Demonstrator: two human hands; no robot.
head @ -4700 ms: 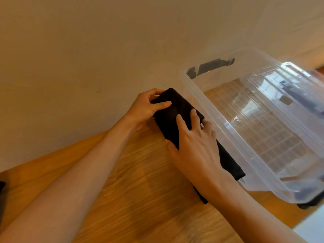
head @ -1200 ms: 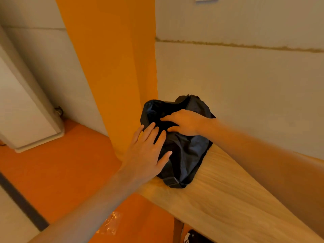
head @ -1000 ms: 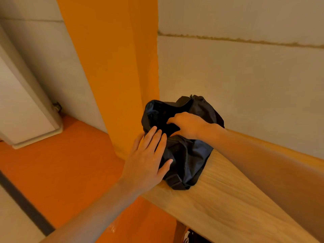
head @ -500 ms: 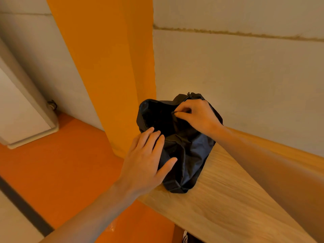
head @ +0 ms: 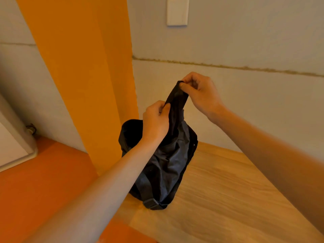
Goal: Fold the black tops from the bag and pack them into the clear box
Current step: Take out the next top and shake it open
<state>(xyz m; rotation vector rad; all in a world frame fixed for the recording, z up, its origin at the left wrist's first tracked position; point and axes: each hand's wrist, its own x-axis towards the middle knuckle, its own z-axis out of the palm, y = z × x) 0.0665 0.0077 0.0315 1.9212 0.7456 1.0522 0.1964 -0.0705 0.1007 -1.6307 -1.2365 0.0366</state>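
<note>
— Two hands, one garment. The right hand (head: 201, 93) is up in front of the pale wall, pinching the very end of a black top (head: 177, 100) between its thumb and curled fingers.

— And the left?

— The left hand (head: 156, 120) is lower and just beside it. Its thumb and fingers are closed on the same cloth a little way down. The top is drawn into a narrow band between the two grips and runs on down into the bag.

— Which bag?

— A dark, crumpled fabric bag (head: 166, 163) standing at the corner of the wooden table (head: 228, 199). Its mouth gapes open on the left side, and a strap with a buckle lies along its near bottom edge.

— How much of the top is out?

— Only the part above the mouth shows. The rest is hidden behind the left wrist and the bag's folds, so I cannot tell.

— What is around it?

— An orange column (head: 84, 67) rises behind and to the left of the bag, with orange floor (head: 43, 181) below the table edge. There is a white wall plate (head: 177, 11) high on the wall and the corner of a white unit (head: 10, 141) at the far left.
</note>
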